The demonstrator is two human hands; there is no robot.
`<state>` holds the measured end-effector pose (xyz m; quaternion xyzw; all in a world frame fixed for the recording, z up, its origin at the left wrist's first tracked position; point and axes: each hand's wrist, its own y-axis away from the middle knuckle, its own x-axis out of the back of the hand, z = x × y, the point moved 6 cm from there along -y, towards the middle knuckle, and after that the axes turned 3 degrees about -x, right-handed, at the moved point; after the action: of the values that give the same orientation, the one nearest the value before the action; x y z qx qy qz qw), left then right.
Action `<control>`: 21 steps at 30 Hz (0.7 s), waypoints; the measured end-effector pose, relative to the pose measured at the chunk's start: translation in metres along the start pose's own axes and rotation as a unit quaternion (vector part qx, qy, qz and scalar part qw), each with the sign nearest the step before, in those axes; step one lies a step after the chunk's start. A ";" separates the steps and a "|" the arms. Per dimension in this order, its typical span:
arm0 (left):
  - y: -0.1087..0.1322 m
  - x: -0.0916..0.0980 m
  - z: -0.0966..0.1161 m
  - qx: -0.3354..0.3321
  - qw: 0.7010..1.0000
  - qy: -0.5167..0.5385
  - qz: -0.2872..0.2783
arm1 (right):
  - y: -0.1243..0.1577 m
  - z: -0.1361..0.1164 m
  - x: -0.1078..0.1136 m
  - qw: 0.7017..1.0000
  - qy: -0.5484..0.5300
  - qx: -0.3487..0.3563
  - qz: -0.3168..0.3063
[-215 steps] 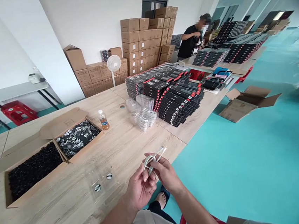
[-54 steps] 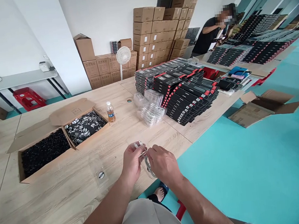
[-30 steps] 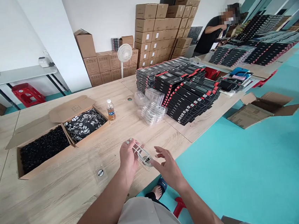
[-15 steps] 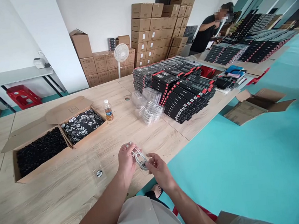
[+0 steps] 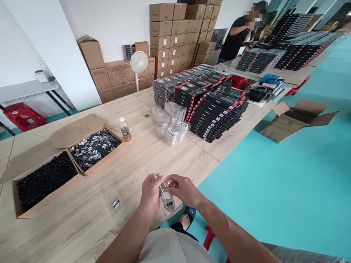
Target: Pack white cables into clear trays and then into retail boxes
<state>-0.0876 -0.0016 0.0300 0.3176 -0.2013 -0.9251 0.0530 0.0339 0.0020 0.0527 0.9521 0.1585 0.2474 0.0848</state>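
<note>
My left hand (image 5: 150, 196) and right hand (image 5: 184, 189) are both on one white cable (image 5: 167, 199), coiled and held low at the table (image 5: 81, 244) edge. Left fingers (image 5: 153, 179) are clenched on the cable ends; right fingers (image 5: 171, 182) grasp the loop, probably to stop the coil springing loose. One clear bag (image 5: 113, 197) with a round black sticker lies flat just left of my hands, within easy reach. Two open cartons (image 5: 79, 130) sit further left, with one bottle (image 5: 125, 130) just behind them. Clear packs (image 5: 171, 132) are piled beside black boxes (image 5: 213, 107), too many to count. One co-worker (image 5: 237, 34) stands far off.
</note>
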 end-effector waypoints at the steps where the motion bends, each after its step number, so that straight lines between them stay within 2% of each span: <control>1: -0.001 0.002 0.000 0.007 1.000 0.000 0.002 | 0.000 0.000 -0.001 1.000 -0.006 -0.007 -0.003; 6: -0.004 0.007 0.010 0.029 0.999 0.005 -0.012 | 0.003 0.015 -0.012 0.989 -0.121 -0.077 -0.035; 11: -0.002 -0.002 0.026 0.017 0.993 0.053 -0.102 | 0.016 0.016 -0.018 0.961 -0.263 -0.056 -0.064; 17: 0.009 -0.012 0.026 -0.003 0.991 0.038 -0.126 | 0.024 0.011 -0.010 0.959 -0.280 -0.055 0.007; 21: 0.006 -0.003 0.007 -0.021 0.994 0.013 -0.111 | 0.021 0.033 -0.019 0.959 -0.270 -0.082 0.035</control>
<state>-0.0896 -0.0043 0.0389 0.3485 -0.1444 -0.9252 -0.0408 0.0401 -0.0263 0.0212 0.9782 0.0756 -0.0037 0.1933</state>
